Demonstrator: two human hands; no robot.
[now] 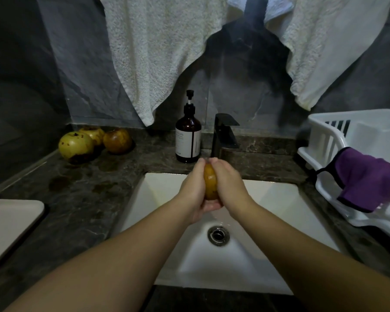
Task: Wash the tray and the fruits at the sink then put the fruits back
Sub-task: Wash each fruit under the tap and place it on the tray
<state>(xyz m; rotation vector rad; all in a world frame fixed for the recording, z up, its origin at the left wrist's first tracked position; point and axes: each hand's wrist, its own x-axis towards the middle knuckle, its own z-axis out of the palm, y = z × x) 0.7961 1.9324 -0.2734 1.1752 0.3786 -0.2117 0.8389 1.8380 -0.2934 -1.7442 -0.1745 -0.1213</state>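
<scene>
Over the white sink (279,199), just below the black faucet (225,136), I hold a yellow-brown fruit (210,184) pressed between both palms. My left hand (193,190) cups it from the left and underneath, my right hand (229,183) covers its right side. Water wets the basin near the drain (218,235). Three more fruits lie on the dark counter at the back left: a yellow-green one (75,146), a second yellow one (94,134) behind it, and a brown one (117,140). The corner of a pale tray (9,221) shows at the left edge.
A brown pump bottle (188,136) stands left of the faucet. A white dish rack (347,154) with a purple cloth (365,181) draped over its rim sits on the right. White towels (158,52) hang on the wall above. Wet patches mark the marble counter (77,188).
</scene>
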